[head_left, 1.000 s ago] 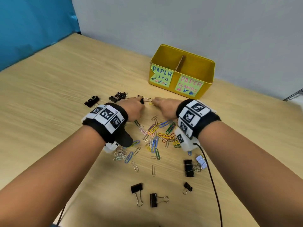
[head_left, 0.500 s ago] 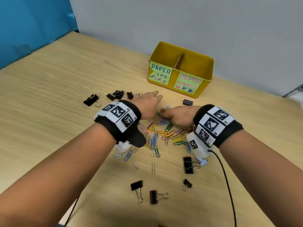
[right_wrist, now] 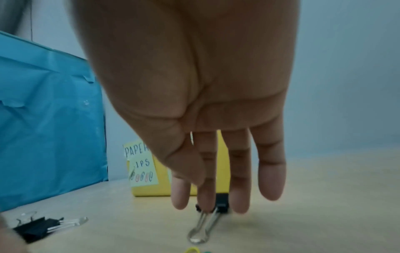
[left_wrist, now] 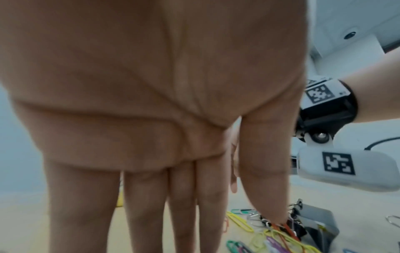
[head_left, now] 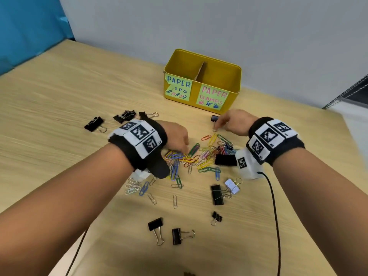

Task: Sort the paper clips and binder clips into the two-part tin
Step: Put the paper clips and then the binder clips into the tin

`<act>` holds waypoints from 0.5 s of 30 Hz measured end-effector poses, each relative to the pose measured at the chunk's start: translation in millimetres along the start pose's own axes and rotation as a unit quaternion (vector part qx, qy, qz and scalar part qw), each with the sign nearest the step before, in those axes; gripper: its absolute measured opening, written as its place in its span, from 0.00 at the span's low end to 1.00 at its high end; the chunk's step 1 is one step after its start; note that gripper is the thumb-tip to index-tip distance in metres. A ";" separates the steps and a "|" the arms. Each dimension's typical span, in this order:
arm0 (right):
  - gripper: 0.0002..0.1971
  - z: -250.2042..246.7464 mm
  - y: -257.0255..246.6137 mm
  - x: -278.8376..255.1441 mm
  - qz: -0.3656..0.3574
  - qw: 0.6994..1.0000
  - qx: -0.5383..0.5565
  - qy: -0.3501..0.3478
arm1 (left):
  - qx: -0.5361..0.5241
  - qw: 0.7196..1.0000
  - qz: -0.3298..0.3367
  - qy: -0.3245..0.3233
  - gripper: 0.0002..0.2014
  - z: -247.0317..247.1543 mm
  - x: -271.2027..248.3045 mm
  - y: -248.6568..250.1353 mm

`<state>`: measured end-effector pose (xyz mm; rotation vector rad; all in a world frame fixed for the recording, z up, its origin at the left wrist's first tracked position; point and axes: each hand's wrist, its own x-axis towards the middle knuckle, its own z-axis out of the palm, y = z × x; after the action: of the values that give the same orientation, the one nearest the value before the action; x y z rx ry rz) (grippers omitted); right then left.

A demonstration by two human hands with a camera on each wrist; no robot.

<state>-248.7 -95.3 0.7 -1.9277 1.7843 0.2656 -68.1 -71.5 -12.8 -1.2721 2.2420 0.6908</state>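
Observation:
The yellow two-part tin (head_left: 233, 90) stands at the back, its front labelled PAPER CLIPS on the left and PAPER CLAMPS on the right. A heap of coloured paper clips (head_left: 199, 156) lies mid-table. My left hand (head_left: 184, 148) hangs over the heap's left side with straight fingers (left_wrist: 184, 205), and its thumb tip touches the clips. My right hand (head_left: 219, 124) reaches down at a small black binder clip (head_left: 214, 117) just in front of the tin. In the right wrist view its fingers (right_wrist: 239, 188) are nearly straight over that binder clip (right_wrist: 223, 202), one fingertip at the wire handle.
Black binder clips lie scattered: three at the left (head_left: 93, 124), a large one (head_left: 226, 159) by the heap, several near the front (head_left: 177, 234), plus a white one (head_left: 232, 185). A black cable (head_left: 276, 216) trails from my right wrist. A blue panel (head_left: 29, 26) stands far left.
My right hand has left the heap and moved forward and right to the small binder clip by the tin. My left hand has drawn back over the heap.

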 end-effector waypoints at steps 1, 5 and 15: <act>0.13 -1.4 -0.6 -5.6 0.000 1.000 0.004 0.004 | 0.004 1.000 -0.003 0.026 0.22 -2.3 -2.5 1.6; 0.08 0.2 -4.3 -27.6 0.027 0.995 -0.033 -0.087 | 0.000 0.997 0.061 0.053 0.30 -3.9 5.3 23.1; 0.25 12.8 21.8 -50.4 0.118 0.989 -0.031 -0.089 | 0.091 0.992 0.092 0.003 0.30 18.4 5.3 39.4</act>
<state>-273.8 -45.4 8.2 -1.6730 1.9014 0.5631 -102.3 -45.8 -22.4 -0.9906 2.3866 0.5322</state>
